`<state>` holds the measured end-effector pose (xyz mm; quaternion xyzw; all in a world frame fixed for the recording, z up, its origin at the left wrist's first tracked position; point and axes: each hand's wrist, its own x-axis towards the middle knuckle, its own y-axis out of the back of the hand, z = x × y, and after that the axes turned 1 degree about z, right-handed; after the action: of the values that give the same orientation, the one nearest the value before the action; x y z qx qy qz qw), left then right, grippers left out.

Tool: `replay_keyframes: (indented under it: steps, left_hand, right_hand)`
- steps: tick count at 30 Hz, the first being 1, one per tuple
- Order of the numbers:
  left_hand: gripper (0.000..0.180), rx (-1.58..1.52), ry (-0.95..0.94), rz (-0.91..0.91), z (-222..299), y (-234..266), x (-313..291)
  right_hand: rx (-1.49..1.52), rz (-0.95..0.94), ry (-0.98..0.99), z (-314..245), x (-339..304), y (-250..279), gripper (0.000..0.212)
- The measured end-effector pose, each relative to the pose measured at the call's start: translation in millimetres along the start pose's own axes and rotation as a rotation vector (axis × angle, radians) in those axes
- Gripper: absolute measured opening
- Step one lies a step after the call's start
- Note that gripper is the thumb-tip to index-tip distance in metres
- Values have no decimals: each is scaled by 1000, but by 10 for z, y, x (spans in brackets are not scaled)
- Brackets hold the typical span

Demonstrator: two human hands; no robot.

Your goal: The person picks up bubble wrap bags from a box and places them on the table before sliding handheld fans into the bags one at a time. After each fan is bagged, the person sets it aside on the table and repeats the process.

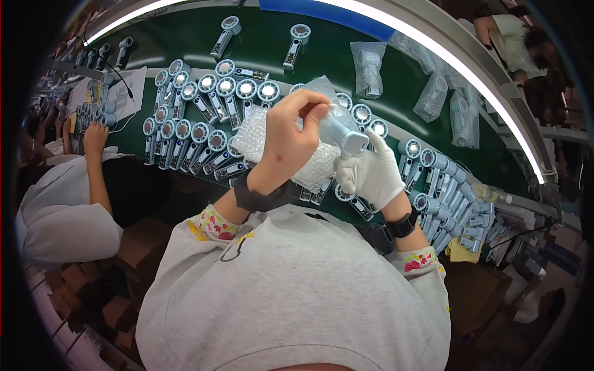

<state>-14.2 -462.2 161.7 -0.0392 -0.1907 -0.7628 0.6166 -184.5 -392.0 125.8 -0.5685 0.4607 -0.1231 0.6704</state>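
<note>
A light blue handheld fan [340,132] is held in front of me, its rounded end tilted toward me. My right hand [374,173], in a white glove, grips it from the right and below. Clear plastic [323,87] lies about the fan's far part; how much it covers, I cannot tell. My bare left hand [291,137] pinches this plastic between thumb and fingers, left of the fan. Below my left hand lie bubble wrap bags [250,132], partly hidden by it. Several unwrapped fans [217,140] with round heads and open handles showing inner parts lie around both hands.
Wrapped fans [369,69] lie on the green table [328,21] at the far right. More fans [447,201] are piled at the right. Two fans stand apart at the back. Left, another person's hand [95,138] reaches toward a group of fans. A bright light bar [476,72] crosses above.
</note>
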Motion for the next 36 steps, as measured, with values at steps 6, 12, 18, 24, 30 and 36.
replay_keyframes:
  steps: [6,12,18,24,30,36]
  left_hand:
    - [12,-179,-294,-454,-82,-310,27]
    - [23,145,100,-270,-581,383,-174]
    - [18,87,338,-333,-860,689,-505]
    - [27,150,188,-523,-1176,176,-534]
    - [43,726,-41,-465,-1140,-32,-587]
    - [33,574,-65,-420,-1475,-80,-811]
  right_hand:
    - [-144,267,190,-348,464,115,31]
    - [-1087,928,608,-1215,1548,51,53]
    - [-1707,1256,637,-1604,2541,332,59]
    - [-1710,1169,327,-1538,2986,451,40]
    - [-587,494,311,-1636,2190,466,28]
    - [-815,286,474,-837,467,-84,29]
